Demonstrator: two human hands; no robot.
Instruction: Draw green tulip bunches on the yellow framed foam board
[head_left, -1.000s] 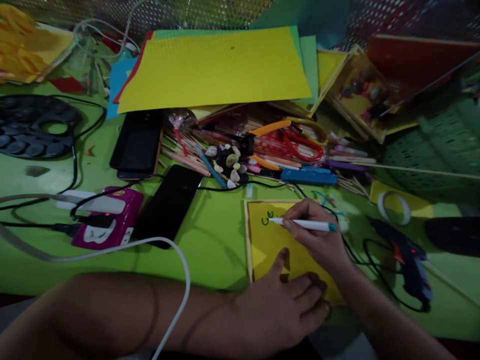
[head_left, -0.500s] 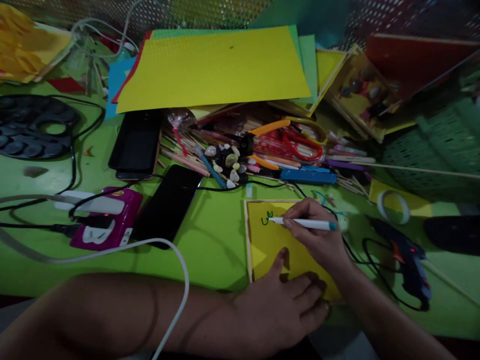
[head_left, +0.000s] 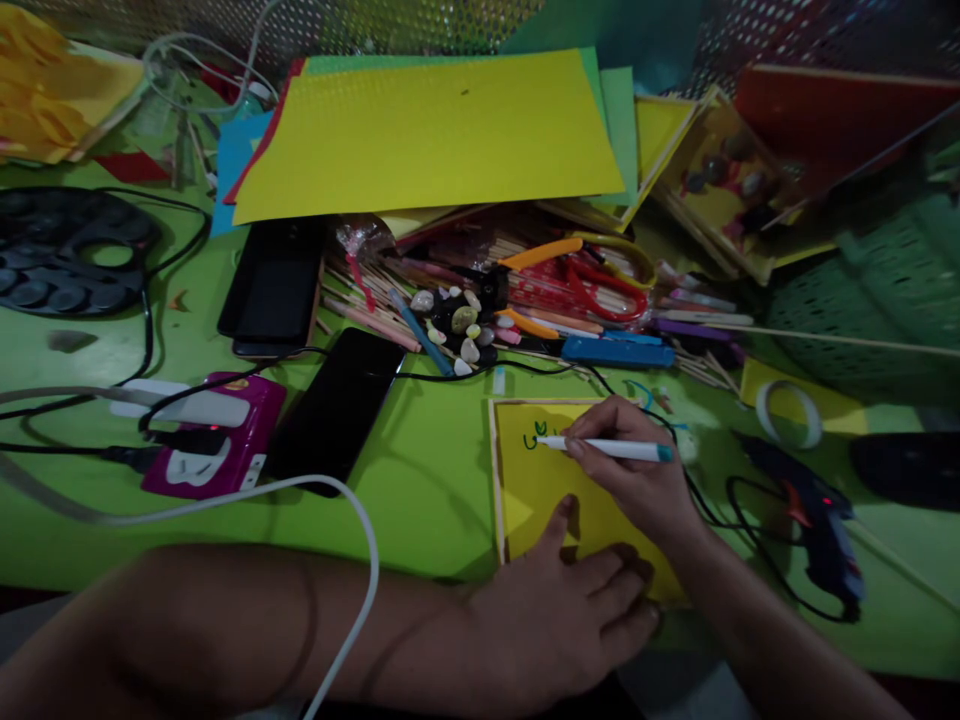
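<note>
Right hand (head_left: 637, 480) — fingers closed around a white marker (head_left: 604, 448) with a teal end; the marker lies nearly level, tip pointing left and touching the upper left part of a yellow card (head_left: 536, 485), beside small green marks.

Left hand (head_left: 559, 615) — open, fingers lying loosely together, palm down, pressed flat on the card's lower edge; thumb raised toward the card's middle. It holds nothing. The forearm lies across the near table edge, a white cable (head_left: 352, 560) draped over it.

Yellow card — flat on the green table (head_left: 435, 470), pale wooden border along its left and top sides; it sits directly under both hands, the left at its near edge, the right over its right half.

Right of the card: a dark glue gun (head_left: 814, 520) with black cord, and a roll of tape (head_left: 787, 413).
Left of the card: a black phone (head_left: 337, 405), and a magenta power strip (head_left: 217, 440).
Behind the card: a heap of sticks, pebbles (head_left: 457, 325), red scissors (head_left: 600, 285), a blue marker (head_left: 616, 352).
Further back: a large yellow sheet (head_left: 427, 130) on stacked coloured paper.
</note>
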